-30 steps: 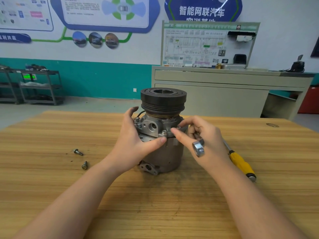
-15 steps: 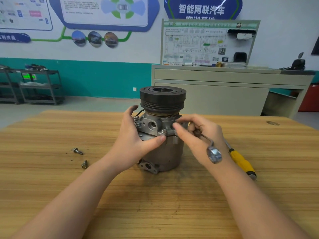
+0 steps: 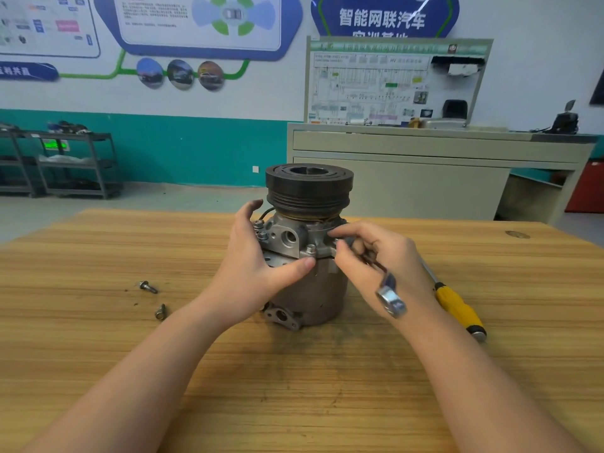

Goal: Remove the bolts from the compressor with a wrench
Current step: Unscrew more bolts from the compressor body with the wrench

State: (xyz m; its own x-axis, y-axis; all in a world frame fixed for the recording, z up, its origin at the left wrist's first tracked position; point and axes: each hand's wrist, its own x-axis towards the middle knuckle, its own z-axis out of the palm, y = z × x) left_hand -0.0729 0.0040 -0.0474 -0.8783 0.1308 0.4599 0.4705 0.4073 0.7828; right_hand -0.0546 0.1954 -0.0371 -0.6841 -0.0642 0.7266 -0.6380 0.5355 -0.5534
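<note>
Two loose bolts (image 3: 153, 298) lie on the wooden table (image 3: 98, 322), left of the compressor (image 3: 307, 256). Compressor stands upright mid-table, black pulley on top. Left hand (image 3: 258, 269) wraps its left side, thumb pressed to the front below a flange bolt (image 3: 311, 247). Right hand (image 3: 376, 259) holds the wrench (image 3: 389, 292), fingertips pinched at the flange's right edge; blurred. Yellow screwdriver (image 3: 457, 308) lies right of it.

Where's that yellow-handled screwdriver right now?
In the head view, the screwdriver lies on the wooden table, on the right, just beyond the right hand and right of the compressor.
</note>
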